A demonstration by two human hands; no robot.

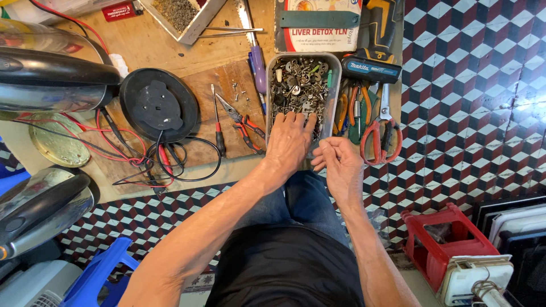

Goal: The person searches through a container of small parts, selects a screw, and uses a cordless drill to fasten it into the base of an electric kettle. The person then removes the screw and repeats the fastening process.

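Note:
A grey metal tray (335, 68) full of several screws, washers and small metal parts stands at the front of a low wooden workbench. My left hand (290, 142) lies flat on the tray's near end, fingers spread among the parts. My right hand (338, 165) hovers just right of the tray's near corner, fingers curled together; whether it pinches a small part is hidden.
Red-handled pliers (244, 125) and a screwdriver (218, 128) lie left of the tray. A round black kettle base (159, 105) with tangled red and black wires sits further left. Red scissors (380, 133), pliers and a cordless drill (372, 59) lie right. A red stool (449, 244) stands on the tiled floor.

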